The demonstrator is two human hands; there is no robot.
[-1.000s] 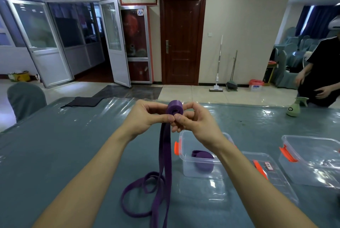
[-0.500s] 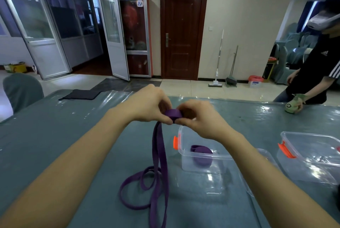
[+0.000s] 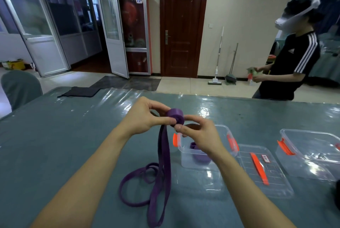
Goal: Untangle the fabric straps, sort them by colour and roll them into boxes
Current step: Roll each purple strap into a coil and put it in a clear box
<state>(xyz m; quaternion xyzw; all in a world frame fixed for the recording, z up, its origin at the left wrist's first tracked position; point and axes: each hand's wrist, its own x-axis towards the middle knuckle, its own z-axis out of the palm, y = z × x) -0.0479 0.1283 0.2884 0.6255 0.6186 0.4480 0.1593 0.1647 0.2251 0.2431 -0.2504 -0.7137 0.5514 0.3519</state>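
We have both hands up over the tabletop, winding the purple strap. The left hand pinches the roll between thumb and fingertips, and the right hand pinches its other side, fingers curled in.

Change since half a second ago: then the hands were closed over the roll and hid most of it. Now it sits exposed between the fingertips, so we read that as one more turn done and a fresh grip taken. The roll looks about as thick as a second ago, so little has been gained.

The strap's tail hangs straight down from the roll and ends in loose loops lying on the tabletop, so a good deal is left to wind.

Just right of the hands is an open clear box with one rolled purple strap already inside. We judge this roll goes there next. The lid lies beside it.
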